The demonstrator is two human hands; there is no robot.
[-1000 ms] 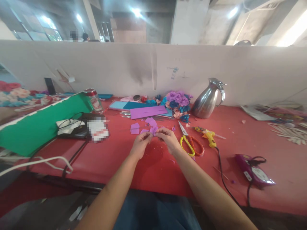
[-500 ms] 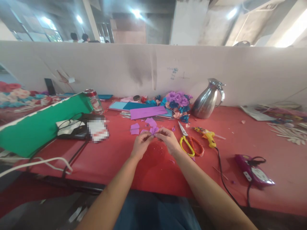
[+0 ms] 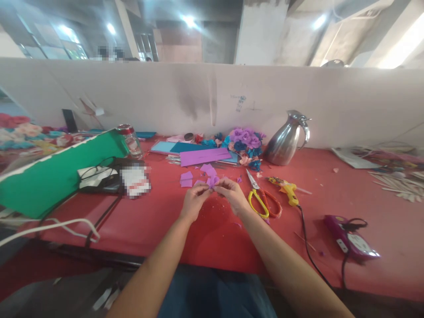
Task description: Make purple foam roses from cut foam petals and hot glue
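Between my two hands is a small purple paper flower piece (image 3: 212,181), pinched low at its base. My left hand (image 3: 195,198) is closed, thumb and fingertips on its left side. From the right, the fingers of my right hand (image 3: 232,194) pinch the same piece. Just beyond lie cut purple paper pieces (image 3: 186,179) and a long purple paper strip (image 3: 205,156). Scissors (image 3: 260,196) with yellow and red handles rest to the right of my right hand. Further right lies a yellow glue gun (image 3: 288,191) with a black cord.
A bunch of paper flowers (image 3: 247,140) and a metal jug (image 3: 286,139) stand at the back. To the left are a green panel (image 3: 66,176) and a red-lidded jar (image 3: 130,141). A purple power box (image 3: 351,236) sits on the right, with thin sticks (image 3: 400,185) behind.
The fingers shift very slightly on the purple piece, whose petals look a little different in shape. Both hands stay in the same place.
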